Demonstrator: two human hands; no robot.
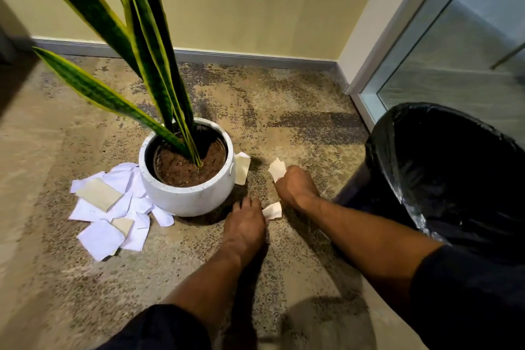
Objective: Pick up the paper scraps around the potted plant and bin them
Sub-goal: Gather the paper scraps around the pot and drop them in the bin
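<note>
The right hand [295,185] is gripping a cream scrap [277,169] and the left hand [245,224] is pinching a second scrap [273,211] off the carpet [284,94] beside the potted plant [187,199], so both are probably needing to swing right over the bin [379,150], the pile [113,207] waiting at the pot's left.

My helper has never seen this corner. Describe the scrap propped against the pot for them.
Find the white plant pot on the carpet. On its side facing the black bin, one beige scrap leans against the pot wall. Unlike the pile lying flat opposite, it stands alone, tilted up.
</note>
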